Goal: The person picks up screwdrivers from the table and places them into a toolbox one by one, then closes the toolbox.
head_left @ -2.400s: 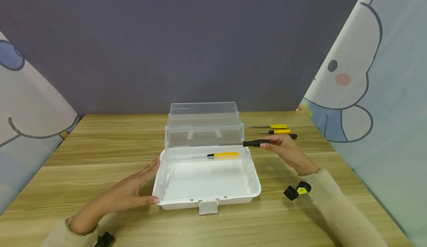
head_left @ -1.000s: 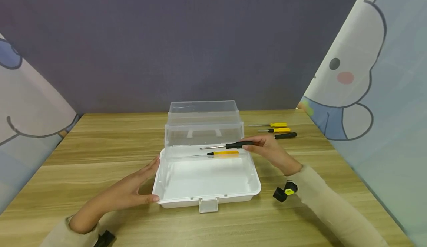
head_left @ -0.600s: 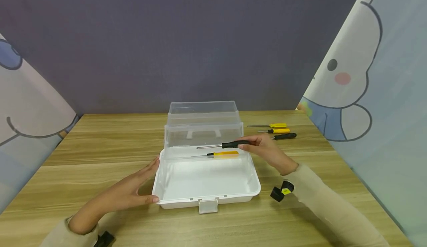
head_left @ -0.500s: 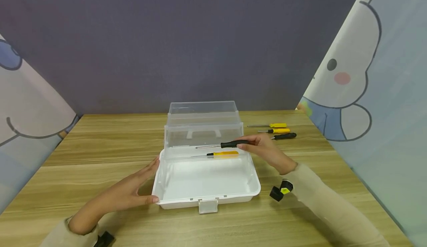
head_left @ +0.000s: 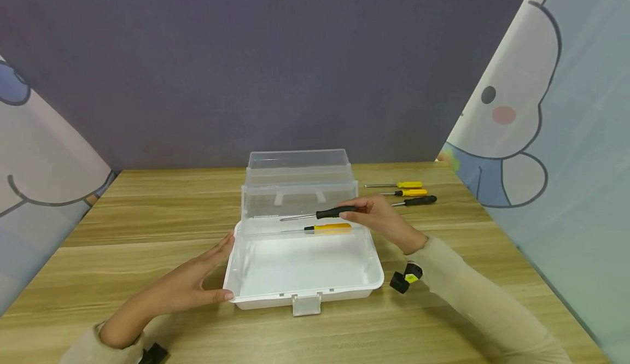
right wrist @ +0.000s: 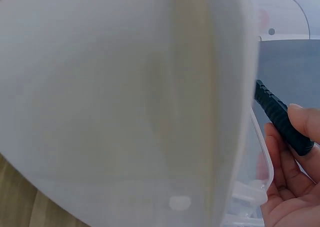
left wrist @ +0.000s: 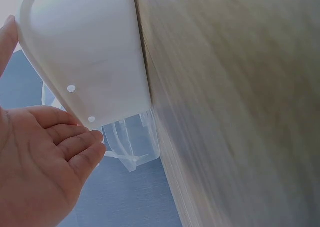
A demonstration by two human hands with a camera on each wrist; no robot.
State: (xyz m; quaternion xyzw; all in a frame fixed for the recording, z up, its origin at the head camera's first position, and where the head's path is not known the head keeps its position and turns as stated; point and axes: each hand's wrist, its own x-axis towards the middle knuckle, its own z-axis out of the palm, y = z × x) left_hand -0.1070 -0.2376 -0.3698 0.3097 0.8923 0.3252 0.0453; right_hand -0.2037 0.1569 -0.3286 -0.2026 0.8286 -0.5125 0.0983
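A white plastic toolbox (head_left: 305, 297) stands on the table, its clear lid (head_left: 300, 189) raised at the back. My left hand (head_left: 184, 285) rests against the box's left side, thumb at the front corner and fingers farther back along the rim. In the left wrist view its fingertips (left wrist: 95, 137) touch the rim. My right hand (head_left: 389, 224) pinches the end of a black-handled screwdriver (head_left: 334, 212) over the back of the box, shaft pointing left. The right wrist view shows the thumb on the ribbed black handle (right wrist: 280, 114). A yellow-handled screwdriver (head_left: 333, 228) lies at the back inside the box.
Right of the lid, a yellow screwdriver (head_left: 408, 185), a second yellow one with a black collar (head_left: 413, 193) and a black one (head_left: 420, 201) lie on the wooden table (head_left: 162, 205). A dark panel (head_left: 295, 69) rises behind. A clear latch (head_left: 306, 305) hangs at the box's front.
My right hand has carried the black-handled screwdriver leftward, from beside the box's back right corner to over its back part. My left hand has stayed at the box's left side.
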